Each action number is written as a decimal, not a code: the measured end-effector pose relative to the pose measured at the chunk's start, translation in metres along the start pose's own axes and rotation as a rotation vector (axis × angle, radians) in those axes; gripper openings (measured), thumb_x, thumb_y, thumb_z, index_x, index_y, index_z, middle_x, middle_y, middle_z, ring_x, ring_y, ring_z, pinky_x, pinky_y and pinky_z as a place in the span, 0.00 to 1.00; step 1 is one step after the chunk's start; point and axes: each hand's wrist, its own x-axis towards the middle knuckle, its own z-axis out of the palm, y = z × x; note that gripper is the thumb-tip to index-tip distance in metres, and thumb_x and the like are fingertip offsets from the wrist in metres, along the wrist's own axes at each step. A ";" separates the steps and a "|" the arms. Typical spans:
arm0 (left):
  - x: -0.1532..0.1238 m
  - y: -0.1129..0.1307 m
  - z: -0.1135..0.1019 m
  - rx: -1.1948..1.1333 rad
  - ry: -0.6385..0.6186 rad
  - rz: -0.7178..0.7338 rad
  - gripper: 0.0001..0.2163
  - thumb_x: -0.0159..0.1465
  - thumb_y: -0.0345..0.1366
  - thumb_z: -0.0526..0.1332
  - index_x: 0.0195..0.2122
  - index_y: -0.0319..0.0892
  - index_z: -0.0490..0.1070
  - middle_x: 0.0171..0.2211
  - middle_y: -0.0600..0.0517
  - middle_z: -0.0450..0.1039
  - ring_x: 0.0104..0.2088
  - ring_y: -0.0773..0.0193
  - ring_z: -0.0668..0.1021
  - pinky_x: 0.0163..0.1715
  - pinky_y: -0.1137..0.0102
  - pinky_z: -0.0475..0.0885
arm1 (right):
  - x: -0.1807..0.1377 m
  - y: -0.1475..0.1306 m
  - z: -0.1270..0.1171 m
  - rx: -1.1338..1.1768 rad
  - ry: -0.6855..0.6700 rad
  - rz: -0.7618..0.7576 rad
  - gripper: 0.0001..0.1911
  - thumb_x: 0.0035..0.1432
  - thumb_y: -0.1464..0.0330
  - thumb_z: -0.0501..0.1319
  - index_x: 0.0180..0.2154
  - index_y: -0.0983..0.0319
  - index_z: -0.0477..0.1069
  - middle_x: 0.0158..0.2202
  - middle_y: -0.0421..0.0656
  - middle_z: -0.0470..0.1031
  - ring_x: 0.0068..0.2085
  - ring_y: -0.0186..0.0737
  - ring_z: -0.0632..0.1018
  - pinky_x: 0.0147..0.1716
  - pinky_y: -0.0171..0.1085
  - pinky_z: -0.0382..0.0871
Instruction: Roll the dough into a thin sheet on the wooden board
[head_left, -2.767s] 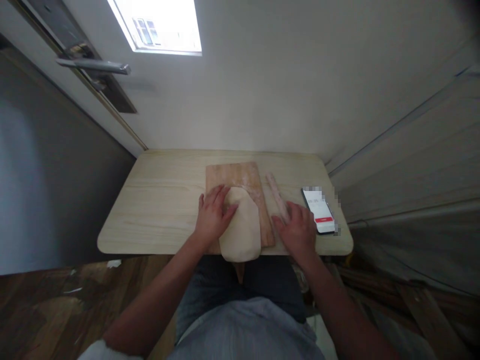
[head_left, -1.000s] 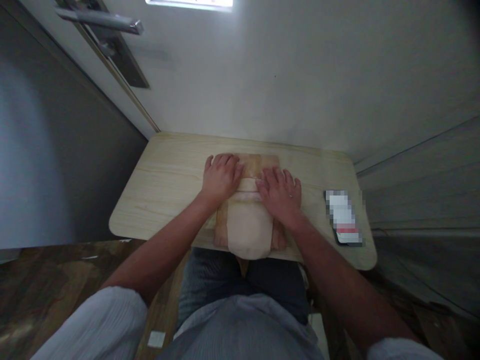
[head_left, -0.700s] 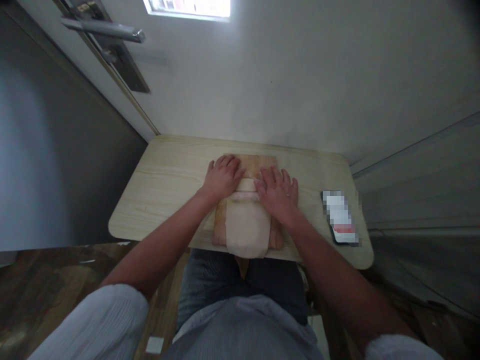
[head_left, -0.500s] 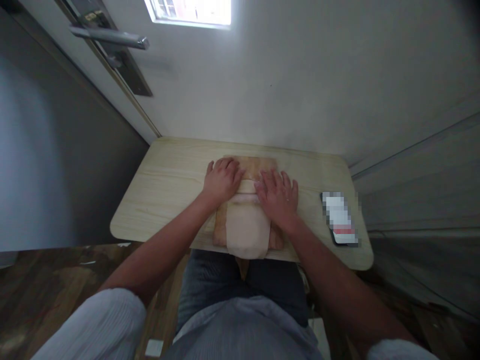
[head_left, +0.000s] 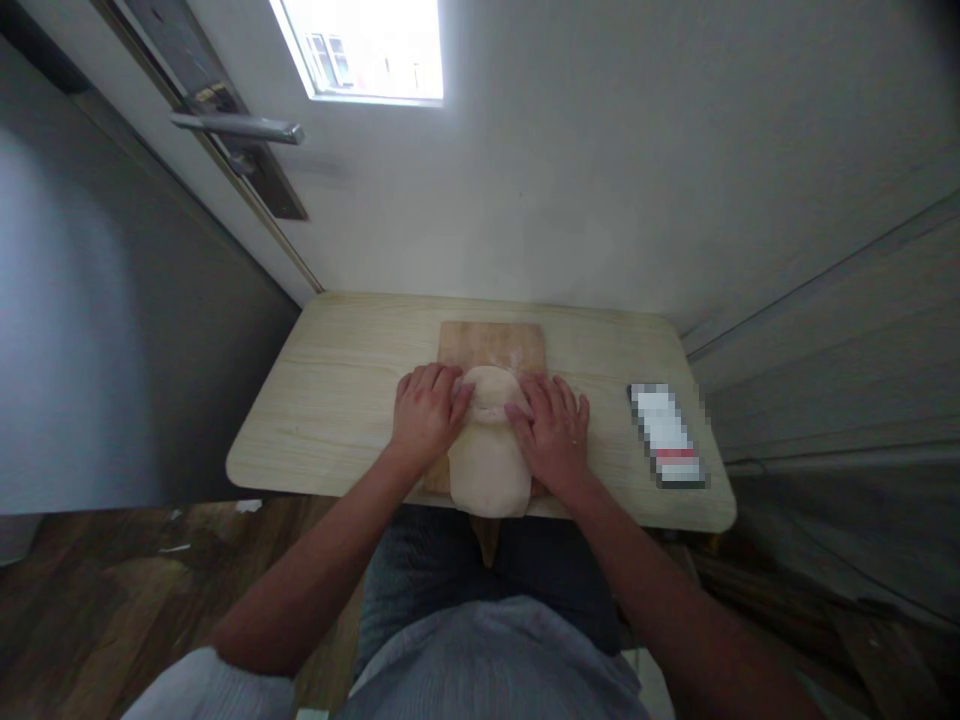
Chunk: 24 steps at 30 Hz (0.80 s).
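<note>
A pale slab of dough [head_left: 487, 470] lies on a wooden board [head_left: 491, 345], its near end hanging over the table edge. A thin rolling pin [head_left: 489, 411] lies crosswise on the dough, mostly hidden under my hands. My left hand [head_left: 426, 415] presses flat on the pin's left end, fingers stretched out. My right hand [head_left: 551, 432] lies flat on its right end, fingers slightly spread.
The board sits on a small light wooden table [head_left: 337, 400] against a white wall. A phone [head_left: 666, 448] lies face up near the table's right edge. A door with a metal handle [head_left: 240, 128] stands at the upper left. My lap is below the table.
My right hand took the rolling pin from beside the board and laid it across the dough. Both hands then rolled it from the far end of the dough back toward me.
</note>
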 end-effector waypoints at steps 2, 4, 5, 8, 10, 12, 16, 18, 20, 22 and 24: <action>-0.006 0.001 0.001 0.046 -0.038 -0.003 0.17 0.74 0.47 0.49 0.43 0.44 0.74 0.42 0.44 0.79 0.47 0.50 0.77 0.49 0.56 0.65 | -0.004 0.005 -0.001 0.064 0.014 -0.030 0.24 0.67 0.53 0.56 0.58 0.58 0.71 0.63 0.50 0.71 0.65 0.56 0.65 0.64 0.60 0.53; -0.009 0.001 0.003 0.087 -0.073 -0.005 0.18 0.75 0.47 0.49 0.37 0.44 0.74 0.38 0.44 0.79 0.44 0.50 0.77 0.46 0.55 0.64 | -0.007 0.010 -0.002 0.122 0.028 -0.080 0.20 0.63 0.55 0.61 0.52 0.58 0.76 0.59 0.49 0.73 0.64 0.55 0.67 0.64 0.56 0.56; -0.010 0.001 0.003 0.100 -0.086 -0.005 0.19 0.75 0.46 0.48 0.35 0.44 0.74 0.37 0.44 0.79 0.43 0.50 0.77 0.45 0.56 0.64 | -0.007 0.013 -0.003 0.145 0.035 -0.105 0.18 0.61 0.55 0.63 0.48 0.58 0.77 0.58 0.49 0.75 0.63 0.54 0.68 0.64 0.55 0.57; -0.006 -0.001 0.003 0.121 -0.099 0.012 0.21 0.75 0.46 0.47 0.33 0.43 0.73 0.35 0.45 0.80 0.41 0.51 0.77 0.42 0.57 0.63 | -0.003 0.018 -0.006 0.182 0.026 -0.167 0.15 0.60 0.57 0.65 0.44 0.59 0.78 0.55 0.48 0.76 0.61 0.54 0.69 0.63 0.54 0.59; 0.001 -0.002 0.001 0.127 -0.088 0.024 0.22 0.75 0.46 0.46 0.32 0.43 0.73 0.34 0.45 0.80 0.39 0.52 0.78 0.42 0.57 0.63 | 0.005 0.020 -0.009 0.193 -0.005 -0.202 0.15 0.61 0.57 0.65 0.45 0.58 0.78 0.53 0.47 0.77 0.60 0.53 0.70 0.63 0.54 0.60; 0.011 -0.004 -0.002 0.127 -0.069 0.028 0.23 0.75 0.48 0.46 0.31 0.44 0.73 0.33 0.45 0.79 0.39 0.52 0.78 0.41 0.57 0.63 | 0.016 0.020 -0.012 0.196 -0.018 -0.227 0.15 0.62 0.57 0.64 0.46 0.58 0.77 0.52 0.47 0.78 0.59 0.51 0.71 0.62 0.52 0.61; 0.034 -0.011 0.001 0.122 -0.056 0.020 0.24 0.75 0.49 0.45 0.30 0.43 0.74 0.32 0.44 0.79 0.38 0.51 0.78 0.41 0.57 0.64 | 0.042 0.017 -0.015 0.150 -0.013 -0.228 0.13 0.63 0.57 0.63 0.43 0.59 0.77 0.49 0.47 0.78 0.56 0.49 0.72 0.59 0.48 0.62; 0.042 -0.015 0.006 0.115 -0.074 0.015 0.24 0.75 0.48 0.45 0.31 0.43 0.74 0.32 0.44 0.79 0.39 0.51 0.78 0.42 0.58 0.64 | 0.052 0.013 -0.014 0.106 -0.033 -0.197 0.13 0.65 0.57 0.61 0.41 0.59 0.77 0.47 0.47 0.79 0.54 0.49 0.73 0.58 0.47 0.62; 0.046 -0.018 0.011 0.117 -0.082 0.011 0.22 0.75 0.46 0.45 0.34 0.43 0.74 0.35 0.44 0.79 0.41 0.51 0.78 0.43 0.58 0.65 | 0.057 0.007 -0.011 0.061 -0.047 -0.144 0.15 0.69 0.58 0.56 0.41 0.59 0.77 0.47 0.47 0.80 0.52 0.48 0.74 0.57 0.47 0.62; 0.048 -0.020 0.014 0.129 -0.071 0.016 0.19 0.75 0.45 0.46 0.41 0.43 0.74 0.41 0.43 0.79 0.46 0.51 0.77 0.46 0.58 0.66 | 0.057 0.002 -0.007 0.009 -0.044 -0.090 0.18 0.72 0.59 0.51 0.44 0.60 0.77 0.48 0.48 0.80 0.52 0.47 0.75 0.56 0.47 0.60; 0.049 -0.021 0.014 0.131 -0.055 0.041 0.18 0.75 0.45 0.47 0.49 0.43 0.73 0.49 0.44 0.78 0.51 0.51 0.76 0.51 0.57 0.66 | 0.054 -0.003 -0.001 -0.042 -0.027 -0.052 0.20 0.74 0.60 0.48 0.49 0.60 0.76 0.52 0.48 0.79 0.54 0.47 0.74 0.57 0.47 0.57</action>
